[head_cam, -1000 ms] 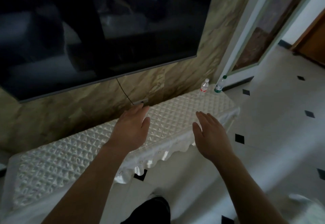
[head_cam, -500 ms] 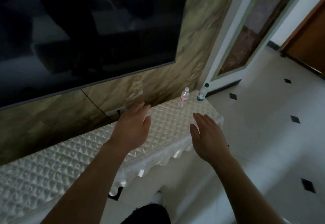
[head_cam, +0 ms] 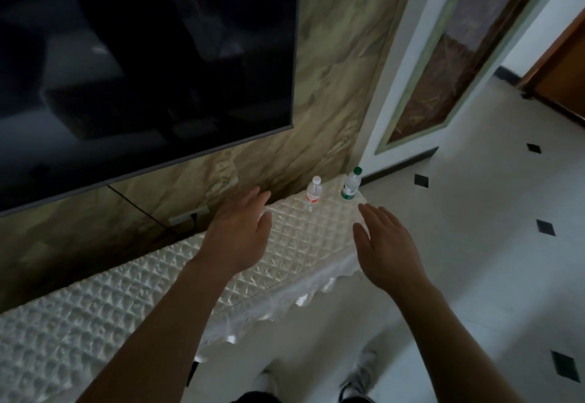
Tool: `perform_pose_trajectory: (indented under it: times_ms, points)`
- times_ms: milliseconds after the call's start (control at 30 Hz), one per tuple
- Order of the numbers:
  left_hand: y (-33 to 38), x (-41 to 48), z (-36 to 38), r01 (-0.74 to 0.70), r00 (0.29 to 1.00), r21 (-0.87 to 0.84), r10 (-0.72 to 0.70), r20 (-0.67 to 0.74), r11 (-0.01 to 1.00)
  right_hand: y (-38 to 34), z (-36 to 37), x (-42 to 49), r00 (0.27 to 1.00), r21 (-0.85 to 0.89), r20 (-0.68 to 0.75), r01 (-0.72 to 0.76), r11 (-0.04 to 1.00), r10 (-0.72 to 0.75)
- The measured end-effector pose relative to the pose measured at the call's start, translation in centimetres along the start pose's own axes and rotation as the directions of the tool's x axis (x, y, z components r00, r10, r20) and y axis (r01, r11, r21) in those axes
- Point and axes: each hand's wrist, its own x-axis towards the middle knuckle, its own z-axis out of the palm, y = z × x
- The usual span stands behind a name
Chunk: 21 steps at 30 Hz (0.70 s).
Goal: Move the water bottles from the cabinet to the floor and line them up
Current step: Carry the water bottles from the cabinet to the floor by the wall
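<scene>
Two small water bottles stand upright at the far right end of the low cabinet (head_cam: 133, 295), which is covered by a quilted white cloth. The red-labelled bottle (head_cam: 313, 194) has a white cap; the green-labelled bottle (head_cam: 350, 185) has a green cap and stands near the cabinet's end. My left hand (head_cam: 238, 234) hovers flat over the cloth, a short way left of the red-labelled bottle, holding nothing. My right hand (head_cam: 385, 247) is stretched out flat past the cabinet's front corner, below the green-labelled bottle, also empty. Neither hand touches a bottle.
A large dark TV screen (head_cam: 142, 54) hangs on the marble wall above the cabinet, with a cable and wall socket (head_cam: 189, 216) under it. White floor tiles with small black diamonds (head_cam: 493, 244) spread to the right. A wooden door (head_cam: 566, 67) is far right. My shoes (head_cam: 359, 377) show below.
The view has shifted toward the cabinet's right end, so both bottles now appear closer to my hands. Both hands stay flat and empty, reaching forward.
</scene>
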Motion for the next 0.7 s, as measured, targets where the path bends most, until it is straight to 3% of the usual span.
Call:
perform_pose_trajectory:
  times_ms: [433, 700]
  points:
    - [12.9, 9.5, 7.4, 0.156, 0.983, -0.027, -0.158, -0.089, 0.987, 14.6, -6.0, 12.2, 0.983, -0.039, 0.086, 0.165, 0.986, -0.161]
    - [16.2, 13.5, 9.5, 0.246, 0.962, -0.067, -0.252, -0.105, 0.967, 18.5, -7.2, 18.3, 0.954, -0.015, 0.137, 0.272, 0.962, -0.268]
